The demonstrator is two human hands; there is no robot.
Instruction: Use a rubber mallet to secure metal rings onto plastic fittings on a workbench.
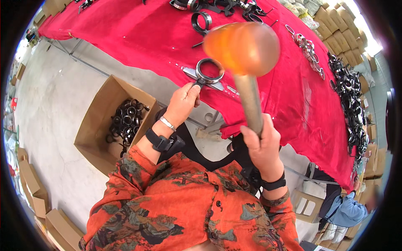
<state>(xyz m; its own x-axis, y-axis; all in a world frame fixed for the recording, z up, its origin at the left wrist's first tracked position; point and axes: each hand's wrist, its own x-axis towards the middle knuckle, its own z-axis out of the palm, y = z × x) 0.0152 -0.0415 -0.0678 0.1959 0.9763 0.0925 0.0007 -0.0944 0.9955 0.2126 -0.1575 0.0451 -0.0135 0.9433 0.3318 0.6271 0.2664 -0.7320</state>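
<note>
My left hand (181, 103) is closed on the short handle of a black ring-shaped frame (201, 78) with a silvery inner rim, much like a magnifier frame. The ring rests on a flat grey metal piece (190, 72) near the edge of a red-covered table (138, 46). My right hand (266, 146) grips the wooden handle of a mallet (249, 100), raised in front of me. Its translucent orange head is blurred and hangs just right of the ring, apart from it in the picture. Whether anything sits inside the ring cannot be made out.
Another black ring (201, 21) lies farther back, near several black parts. Silvery rings (309, 52) lie to the right, beside a long heap of black frames (349, 96). A cardboard box (94, 121) holding black rings stands at left. Another person (347, 211) is at lower right.
</note>
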